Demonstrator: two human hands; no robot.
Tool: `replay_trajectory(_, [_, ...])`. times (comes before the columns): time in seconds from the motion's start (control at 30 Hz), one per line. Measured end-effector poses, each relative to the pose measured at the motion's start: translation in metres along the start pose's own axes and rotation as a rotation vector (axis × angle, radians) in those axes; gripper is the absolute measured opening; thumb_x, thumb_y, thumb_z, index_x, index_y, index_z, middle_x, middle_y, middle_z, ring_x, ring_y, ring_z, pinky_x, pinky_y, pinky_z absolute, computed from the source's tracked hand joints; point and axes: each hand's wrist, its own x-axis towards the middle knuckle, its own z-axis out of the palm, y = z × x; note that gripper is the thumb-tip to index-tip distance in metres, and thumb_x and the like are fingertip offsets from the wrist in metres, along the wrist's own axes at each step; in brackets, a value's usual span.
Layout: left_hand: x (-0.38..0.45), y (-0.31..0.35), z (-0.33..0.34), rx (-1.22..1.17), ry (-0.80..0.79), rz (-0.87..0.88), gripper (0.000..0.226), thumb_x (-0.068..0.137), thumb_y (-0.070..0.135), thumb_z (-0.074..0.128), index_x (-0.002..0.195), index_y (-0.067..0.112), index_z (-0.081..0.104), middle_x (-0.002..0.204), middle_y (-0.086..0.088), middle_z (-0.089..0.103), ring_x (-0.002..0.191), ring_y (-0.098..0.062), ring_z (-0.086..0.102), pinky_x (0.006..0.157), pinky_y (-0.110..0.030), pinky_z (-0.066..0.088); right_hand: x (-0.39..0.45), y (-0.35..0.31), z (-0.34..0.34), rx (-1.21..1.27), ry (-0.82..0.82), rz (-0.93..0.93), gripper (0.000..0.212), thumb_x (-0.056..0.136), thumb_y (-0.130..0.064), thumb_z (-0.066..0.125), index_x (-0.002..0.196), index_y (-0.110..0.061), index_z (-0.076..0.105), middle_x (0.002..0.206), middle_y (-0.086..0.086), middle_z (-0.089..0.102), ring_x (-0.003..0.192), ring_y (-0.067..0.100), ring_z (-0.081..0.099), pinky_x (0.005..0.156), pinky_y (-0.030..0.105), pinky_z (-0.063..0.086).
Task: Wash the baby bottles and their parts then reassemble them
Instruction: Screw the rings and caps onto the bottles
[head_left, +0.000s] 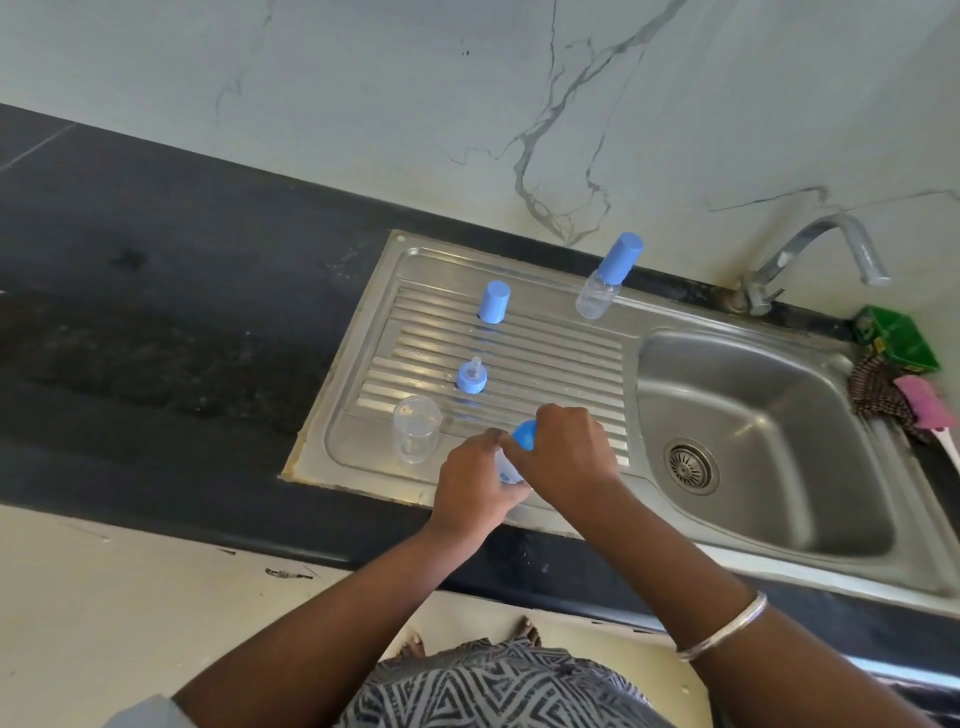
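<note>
Left hand (475, 486) gripping clear bottle (506, 470), right hand (563, 457) curled over its blue cap (523, 434), forearms converging over drainboard (519, 343)

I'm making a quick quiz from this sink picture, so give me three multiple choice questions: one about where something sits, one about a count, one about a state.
1. Where does the empty clear bottle stand?
A. in the sink basin
B. on the ribbed draining board
C. on the dark counter

2. How many blue caps stand alone, on no bottle?
A. one
B. two
C. three

3. What are the hands doing?
A. both hang open
B. both hold one bottle
C. one turns the tap

Key: 1 B, it stands at the draining board's near left corner. 2 A, only the loose cap stands by itself. 3 B, the left hand grips the bottle body and the right hand covers its blue top.
</note>
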Motion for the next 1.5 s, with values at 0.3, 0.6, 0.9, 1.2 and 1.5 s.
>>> replay_trajectory(0.3, [0.001, -0.002, 0.000, 0.009, -0.012, 0.015, 0.044, 0.066, 0.040, 0.085, 0.102, 0.021, 0.067, 0.088, 0.010, 0.071, 0.083, -0.008, 0.065, 0.078, -0.026, 0.054, 0.000, 0.008, 0.000, 0.028, 0.015, -0.012, 0.035, 0.082, -0.044, 0.069, 0.088, -0.016, 0.049, 0.085, 0.001, 0.055, 0.075, 0.020, 0.054, 0.058, 0.026, 0.039])
replay_trajectory(0.6, [0.000, 0.003, -0.001, -0.040, 0.004, -0.013, 0.032, 0.073, 0.035, 0.081, 0.097, 0.018, 0.071, 0.083, 0.009, 0.072, 0.077, -0.009, 0.066, 0.070, -0.021, 0.051, 0.000, 0.019, 0.017, 0.077, 0.080, -0.066, 0.042, 0.083, -0.053, 0.067, 0.094, -0.018, 0.048, 0.085, -0.001, 0.056, 0.072, 0.020, 0.054, 0.061, 0.028, 0.040])
replay_trajectory(0.9, [0.002, 0.011, -0.007, -0.046, -0.021, -0.075, 0.031, 0.066, 0.030, 0.086, 0.090, 0.029, 0.067, 0.075, 0.019, 0.065, 0.073, 0.001, 0.062, 0.068, -0.015, 0.047, 0.014, 0.040, 0.019, 0.170, 0.054, -0.213, 0.052, 0.078, -0.069, 0.060, 0.091, -0.019, 0.054, 0.086, -0.005, 0.057, 0.074, 0.018, 0.057, 0.063, 0.030, 0.047])
replay_trajectory(1.2, [0.025, 0.029, -0.007, -0.108, 0.028, -0.202, 0.041, 0.068, 0.038, 0.089, 0.102, 0.034, 0.066, 0.090, 0.018, 0.071, 0.088, 0.006, 0.065, 0.075, -0.009, 0.047, 0.063, 0.103, 0.028, 0.616, -0.256, -0.403, 0.078, 0.068, -0.024, 0.054, 0.145, -0.028, 0.044, 0.130, 0.000, 0.055, 0.109, 0.014, 0.060, 0.090, 0.036, 0.054])
replay_trajectory(1.5, [0.056, 0.061, 0.002, -0.131, 0.082, -0.266, 0.044, 0.067, 0.029, 0.090, 0.089, 0.045, 0.056, 0.079, 0.026, 0.065, 0.081, 0.014, 0.063, 0.068, -0.002, 0.045, 0.104, 0.101, 0.038, 0.647, -0.207, -0.515, 0.058, 0.068, -0.030, 0.084, 0.118, -0.023, 0.055, 0.100, -0.014, 0.068, 0.088, 0.006, 0.065, 0.078, 0.025, 0.051])
